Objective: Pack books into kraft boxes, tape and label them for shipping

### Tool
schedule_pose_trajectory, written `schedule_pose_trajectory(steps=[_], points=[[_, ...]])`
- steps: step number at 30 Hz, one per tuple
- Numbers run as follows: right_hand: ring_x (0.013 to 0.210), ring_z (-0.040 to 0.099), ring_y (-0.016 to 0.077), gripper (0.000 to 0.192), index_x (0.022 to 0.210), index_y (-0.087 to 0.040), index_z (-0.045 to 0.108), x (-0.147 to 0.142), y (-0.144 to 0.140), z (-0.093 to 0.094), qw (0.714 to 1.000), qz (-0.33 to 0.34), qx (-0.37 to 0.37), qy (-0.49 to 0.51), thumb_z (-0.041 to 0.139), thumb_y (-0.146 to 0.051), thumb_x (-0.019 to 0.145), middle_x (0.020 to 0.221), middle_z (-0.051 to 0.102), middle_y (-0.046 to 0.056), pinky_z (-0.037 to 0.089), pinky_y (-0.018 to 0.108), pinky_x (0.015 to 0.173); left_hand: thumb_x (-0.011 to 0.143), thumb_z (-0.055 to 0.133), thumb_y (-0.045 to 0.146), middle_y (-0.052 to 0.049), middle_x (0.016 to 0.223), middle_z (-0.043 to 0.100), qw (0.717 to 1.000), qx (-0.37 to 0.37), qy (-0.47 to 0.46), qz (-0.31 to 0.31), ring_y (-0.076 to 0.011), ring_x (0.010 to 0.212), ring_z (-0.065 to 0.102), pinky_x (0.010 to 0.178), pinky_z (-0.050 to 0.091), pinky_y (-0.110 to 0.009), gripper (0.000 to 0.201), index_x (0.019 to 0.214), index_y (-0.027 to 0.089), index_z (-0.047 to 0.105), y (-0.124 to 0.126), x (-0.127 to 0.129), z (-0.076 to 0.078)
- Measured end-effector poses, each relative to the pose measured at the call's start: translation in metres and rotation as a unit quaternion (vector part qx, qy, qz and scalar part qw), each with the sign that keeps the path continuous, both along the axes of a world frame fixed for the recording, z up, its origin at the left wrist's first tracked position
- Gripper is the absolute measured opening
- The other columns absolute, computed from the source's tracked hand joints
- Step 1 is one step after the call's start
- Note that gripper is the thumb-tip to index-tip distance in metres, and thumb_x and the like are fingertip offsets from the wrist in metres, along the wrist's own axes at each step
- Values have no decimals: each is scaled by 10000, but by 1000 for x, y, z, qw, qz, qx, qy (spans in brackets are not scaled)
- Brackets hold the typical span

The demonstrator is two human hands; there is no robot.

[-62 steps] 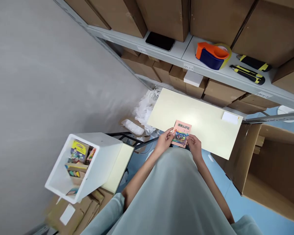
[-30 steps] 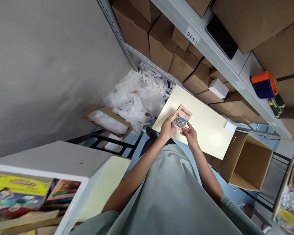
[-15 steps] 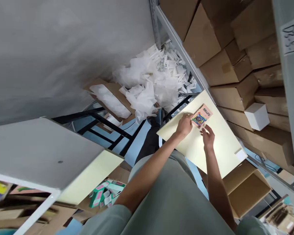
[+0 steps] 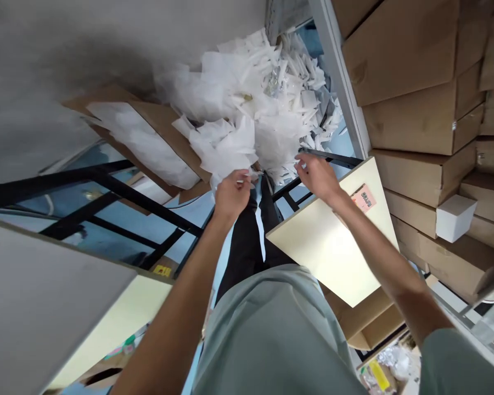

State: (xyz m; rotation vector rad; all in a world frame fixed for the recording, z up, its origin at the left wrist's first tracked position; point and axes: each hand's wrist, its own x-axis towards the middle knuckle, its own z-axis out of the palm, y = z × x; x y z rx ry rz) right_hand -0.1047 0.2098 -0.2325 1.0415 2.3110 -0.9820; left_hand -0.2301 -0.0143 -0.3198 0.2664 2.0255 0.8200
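My left hand (image 4: 232, 196) is over the near edge of a heap of loose white sheets (image 4: 267, 118), its fingers curled with the tips close together. Whether a thin sheet is between them I cannot make out. My right hand (image 4: 319, 176) reaches across to the heap's right side, fingers bent and slightly apart, and nothing shows in them. Under my right forearm, a small pink card box (image 4: 364, 197) lies on the cream tabletop (image 4: 333, 249), partly covered by the arm.
An open carton (image 4: 181, 145) filled with white sheets leans left of the heap. Black metal frames (image 4: 148, 203) stand below it. Stacked brown boxes (image 4: 411, 120) and a small white box (image 4: 455, 218) fill the shelf at right. Another pale tabletop (image 4: 57, 296) is at left.
Both hands have left the pink card box and moved forward and left to the white sheets. The box stays on the tabletop. The view has shifted toward the heap.
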Motion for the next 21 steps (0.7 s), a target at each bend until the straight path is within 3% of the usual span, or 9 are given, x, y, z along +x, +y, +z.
schedule_pose_trajectory(steps=[2, 4, 7, 10, 15, 19, 21], points=[[1254, 733, 358, 353, 1391, -150, 742, -24, 19, -38, 986, 117, 14, -118, 621, -257, 1077, 1327, 789, 174, 548, 497, 1143, 992, 566, 276, -91, 1189, 838, 999, -29, -8, -30, -247, 969, 787, 976, 606, -382, 381, 1312, 198, 758, 5, -6, -18], [1309, 709, 397, 374, 1402, -119, 732, -40, 33, -76, 951, 206, 25, -227, 629, -212, 1055, 1399, 754, 225, 551, 524, 1139, 1002, 570, 283, -104, 1223, 833, 997, -50, -13, -64, -272, 1051, 791, 1017, 589, -398, 398, 1345, 204, 756, 13, -8, -35], [1300, 712, 402, 392, 1394, -88, 731, -49, 46, -134, 904, 270, 12, -331, 666, -163, 1015, 1433, 728, 255, 578, 511, 1097, 1003, 581, 285, -115, 1227, 835, 992, -73, -18, -98, -304, 1118, 787, 1048, 571, -415, 411, 1362, 205, 763, 24, -2, -65], [1305, 710, 360, 423, 1426, -68, 700, -44, 52, -194, 881, 279, -13, -383, 677, -183, 1019, 1451, 714, 246, 577, 465, 1099, 986, 592, 269, -120, 1237, 836, 991, -69, -36, -111, -315, 1131, 781, 1052, 569, -414, 409, 1344, 209, 779, 33, 10, -108], [1314, 709, 378, 453, 1438, -31, 673, -29, 60, -280, 865, 272, -11, -421, 683, -193, 1015, 1430, 709, 283, 597, 466, 1083, 988, 576, 250, -129, 1287, 822, 990, -58, -78, -99, -309, 1178, 759, 1102, 548, -416, 409, 1335, 182, 780, 53, 36, -197], [1304, 710, 396, 431, 1368, -82, 716, -20, 72, -340, 867, 256, 4, -427, 750, -190, 952, 1393, 722, 268, 589, 510, 1100, 992, 545, 193, -165, 1356, 794, 989, -71, -106, -71, -335, 1286, 725, 1153, 523, -442, 445, 1379, 135, 757, 68, 49, -255], [1291, 710, 411, 442, 1340, -61, 717, -15, 79, -371, 888, 233, 6, -395, 772, -203, 925, 1378, 721, 287, 581, 543, 1101, 984, 550, 179, -165, 1329, 803, 989, -71, -116, -55, -344, 1274, 729, 1154, 522, -460, 443, 1372, 143, 759, 71, 55, -277]])
